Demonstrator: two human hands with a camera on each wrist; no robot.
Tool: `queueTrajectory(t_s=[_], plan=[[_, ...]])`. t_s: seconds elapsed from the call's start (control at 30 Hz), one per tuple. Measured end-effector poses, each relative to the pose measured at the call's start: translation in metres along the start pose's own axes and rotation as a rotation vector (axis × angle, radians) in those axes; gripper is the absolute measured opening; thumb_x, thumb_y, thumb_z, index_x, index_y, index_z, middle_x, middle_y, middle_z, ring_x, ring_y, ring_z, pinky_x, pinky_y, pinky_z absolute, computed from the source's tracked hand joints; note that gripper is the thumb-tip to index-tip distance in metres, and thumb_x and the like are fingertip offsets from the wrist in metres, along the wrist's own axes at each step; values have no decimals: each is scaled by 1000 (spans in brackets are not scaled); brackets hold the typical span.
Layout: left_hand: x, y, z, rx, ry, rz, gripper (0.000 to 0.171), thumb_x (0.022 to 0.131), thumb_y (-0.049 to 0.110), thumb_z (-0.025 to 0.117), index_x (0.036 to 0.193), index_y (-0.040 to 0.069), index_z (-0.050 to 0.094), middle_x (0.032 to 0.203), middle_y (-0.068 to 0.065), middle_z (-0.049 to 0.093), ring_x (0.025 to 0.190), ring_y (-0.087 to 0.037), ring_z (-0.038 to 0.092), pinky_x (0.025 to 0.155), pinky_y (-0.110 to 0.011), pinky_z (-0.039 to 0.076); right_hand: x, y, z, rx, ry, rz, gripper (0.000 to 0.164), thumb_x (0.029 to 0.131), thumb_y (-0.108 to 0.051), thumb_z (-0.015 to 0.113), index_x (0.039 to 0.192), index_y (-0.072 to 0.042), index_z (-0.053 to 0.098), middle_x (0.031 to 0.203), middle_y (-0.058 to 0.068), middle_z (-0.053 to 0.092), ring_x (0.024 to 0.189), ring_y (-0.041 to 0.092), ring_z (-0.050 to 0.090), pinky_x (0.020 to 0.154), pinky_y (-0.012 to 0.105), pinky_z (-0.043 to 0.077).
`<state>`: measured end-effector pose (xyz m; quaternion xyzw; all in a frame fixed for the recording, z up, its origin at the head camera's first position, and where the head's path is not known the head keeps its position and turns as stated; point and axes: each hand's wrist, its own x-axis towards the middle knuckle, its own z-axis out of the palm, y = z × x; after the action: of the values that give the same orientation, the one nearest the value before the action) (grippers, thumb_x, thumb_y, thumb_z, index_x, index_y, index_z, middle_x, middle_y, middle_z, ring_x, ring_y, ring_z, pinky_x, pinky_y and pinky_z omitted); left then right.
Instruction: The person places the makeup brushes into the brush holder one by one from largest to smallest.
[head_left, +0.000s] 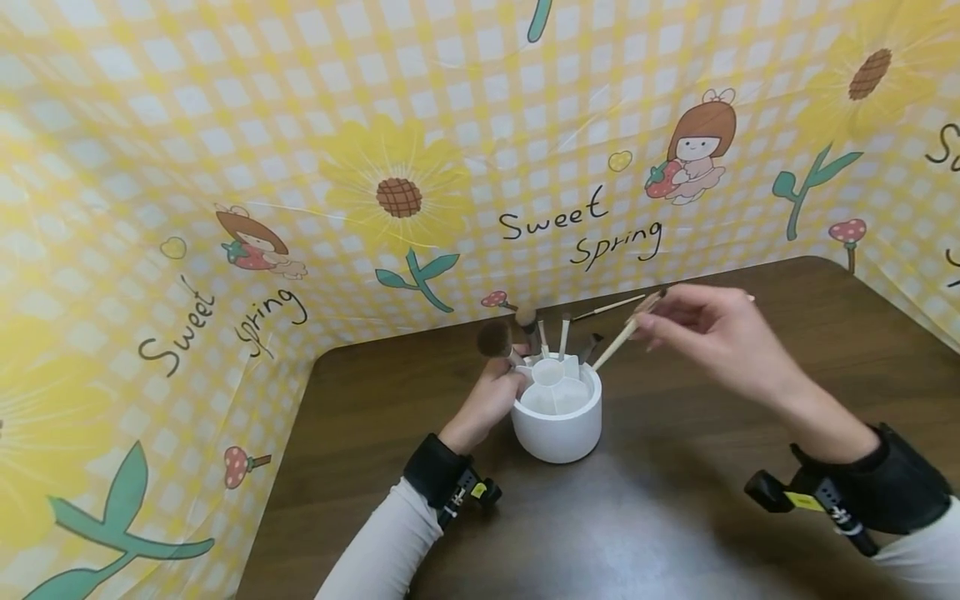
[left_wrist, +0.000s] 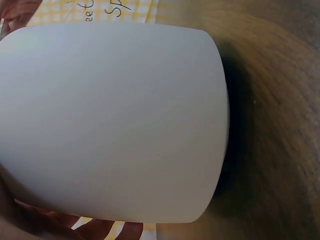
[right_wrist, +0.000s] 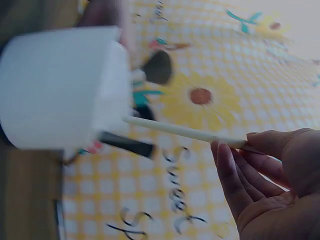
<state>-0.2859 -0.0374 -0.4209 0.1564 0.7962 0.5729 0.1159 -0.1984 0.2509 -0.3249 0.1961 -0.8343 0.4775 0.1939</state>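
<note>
Tabletop [head_left: 652, 467]: one cup [head_left: 557, 433], perhaps seven brushes [head_left: 617, 343]

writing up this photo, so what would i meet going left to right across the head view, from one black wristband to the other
Left wristband, left hand, white pot, pale stick, right hand, right wristband.

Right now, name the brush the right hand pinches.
The pale brush slanting between pot and that hand; others stand in the pot or lie on the table.
</note>
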Motion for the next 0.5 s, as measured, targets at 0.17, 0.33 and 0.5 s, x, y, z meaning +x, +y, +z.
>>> queueTrajectory(t_s=[0.17, 0.33, 0.5], plan=[[4, -1, 3, 0, 3, 12, 52, 82, 0, 46, 133, -5, 54, 125, -16, 58, 113, -31, 49, 88, -37, 39, 2, 15, 27, 50, -96, 31, 6, 97, -11, 71, 97, -8, 75, 88, 4, 75, 74, 16, 73, 69, 26, 58], [7, 0, 6, -3, 10, 3, 51, 81, 0, 45, 131, -4, 57, 125, -14, 59, 114, -29, 50, 90, -37, 38, 1, 36, 46, 82, -114, 111, 10, 96, -13, 72, 96, -4, 76, 87, 8, 76, 76, 24, 73, 67, 31, 59], [10, 2, 7, 2, 9, -3, 50, 82, 1, 45, 131, -3, 58, 124, -14, 59, 114, -28, 50, 90, -37, 38, -2, 50, 59, -5, -83, 146, 9, 94, -15, 75, 97, -6, 78, 88, 4, 75, 77, 18, 69, 67, 27, 56]])
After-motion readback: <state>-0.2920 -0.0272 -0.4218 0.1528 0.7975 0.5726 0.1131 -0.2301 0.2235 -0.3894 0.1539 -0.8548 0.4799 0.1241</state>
